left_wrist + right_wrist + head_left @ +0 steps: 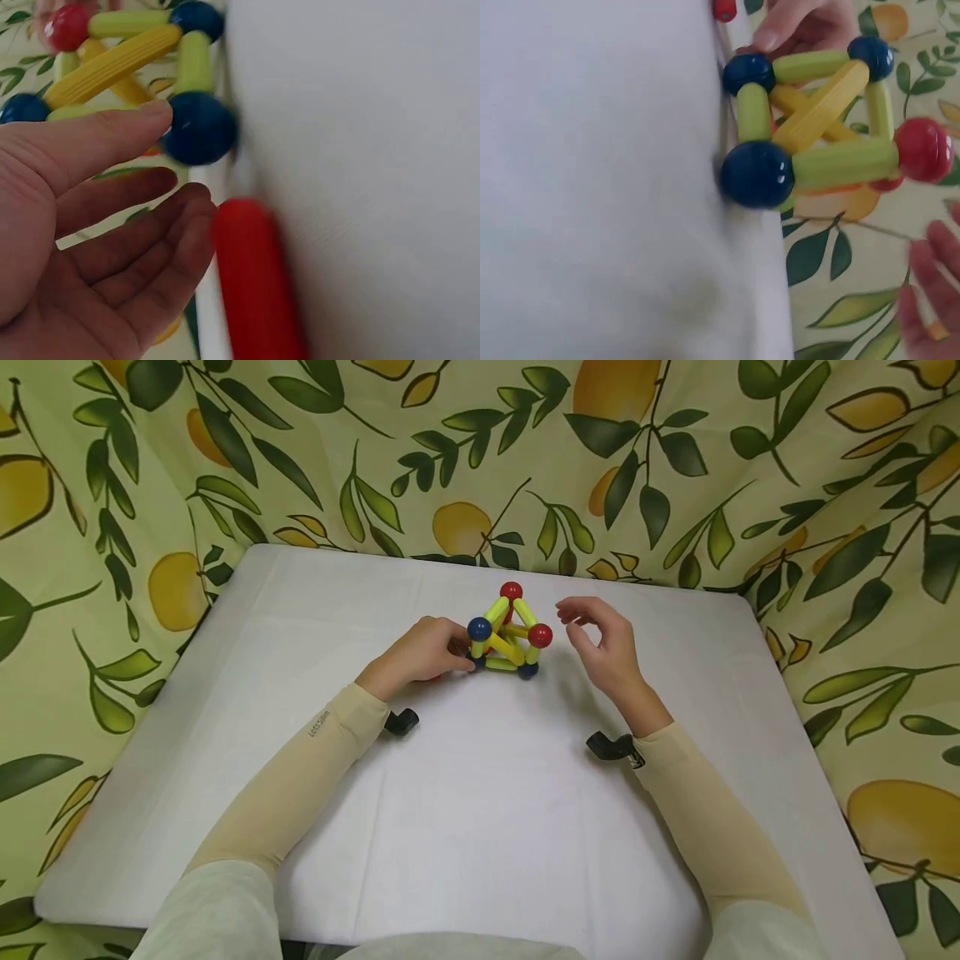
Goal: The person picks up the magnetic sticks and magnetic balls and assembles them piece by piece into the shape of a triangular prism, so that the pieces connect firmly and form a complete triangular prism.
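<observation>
A frame of magnetic rods and balls (501,665) stands on the white table, with lime and yellow rods joined at blue and red balls. My left hand (426,652) is at its left side. In the left wrist view the thumb tip rests against a lower blue ball (199,129), while the other fingers bend loosely below it. A loose red rod (259,285) lies on the table beside those fingers. To the right of the frame my right hand (603,639) hovers apart from it, fingers gently bent and holding nothing.
Under everything is a white-covered table (480,827). A curtain (465,460) printed with fruit and leaves hangs behind the far edge and at both sides. Black wrist camera mounts (611,746) stick out from the sleeves close over the table.
</observation>
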A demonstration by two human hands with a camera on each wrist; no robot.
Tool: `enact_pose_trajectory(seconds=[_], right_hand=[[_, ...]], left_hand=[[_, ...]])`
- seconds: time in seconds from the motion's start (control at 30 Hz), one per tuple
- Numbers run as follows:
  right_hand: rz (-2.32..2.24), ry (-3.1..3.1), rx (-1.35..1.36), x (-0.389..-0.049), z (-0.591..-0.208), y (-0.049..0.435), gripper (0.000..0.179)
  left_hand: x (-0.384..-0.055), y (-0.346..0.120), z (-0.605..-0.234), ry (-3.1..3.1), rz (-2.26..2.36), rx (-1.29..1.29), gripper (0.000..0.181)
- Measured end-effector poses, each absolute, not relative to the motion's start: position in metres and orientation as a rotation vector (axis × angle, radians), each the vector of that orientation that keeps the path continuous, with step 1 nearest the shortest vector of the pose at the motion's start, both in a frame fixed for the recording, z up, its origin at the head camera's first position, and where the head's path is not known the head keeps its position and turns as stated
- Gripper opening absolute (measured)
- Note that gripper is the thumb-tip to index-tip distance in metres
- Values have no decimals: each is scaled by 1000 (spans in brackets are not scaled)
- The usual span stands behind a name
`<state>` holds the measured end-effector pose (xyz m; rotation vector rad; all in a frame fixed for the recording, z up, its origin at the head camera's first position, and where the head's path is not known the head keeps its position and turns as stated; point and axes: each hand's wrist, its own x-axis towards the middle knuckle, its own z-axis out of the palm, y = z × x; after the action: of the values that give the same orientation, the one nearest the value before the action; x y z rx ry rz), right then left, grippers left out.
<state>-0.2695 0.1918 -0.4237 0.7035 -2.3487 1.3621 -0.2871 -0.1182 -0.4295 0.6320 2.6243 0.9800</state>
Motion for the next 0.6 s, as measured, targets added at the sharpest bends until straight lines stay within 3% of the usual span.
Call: enact_pose_trajectory(seconds=[0.3, 0.6], right_hand=[[1550, -2615, 612, -278, -444, 203, 25], [1631, -2742, 715, -282, -456, 201, 28]], left_hand=[[-288, -156, -398, 2589, 840, 704, 30], [-283, -160, -405, 2489, 632, 769, 13]])
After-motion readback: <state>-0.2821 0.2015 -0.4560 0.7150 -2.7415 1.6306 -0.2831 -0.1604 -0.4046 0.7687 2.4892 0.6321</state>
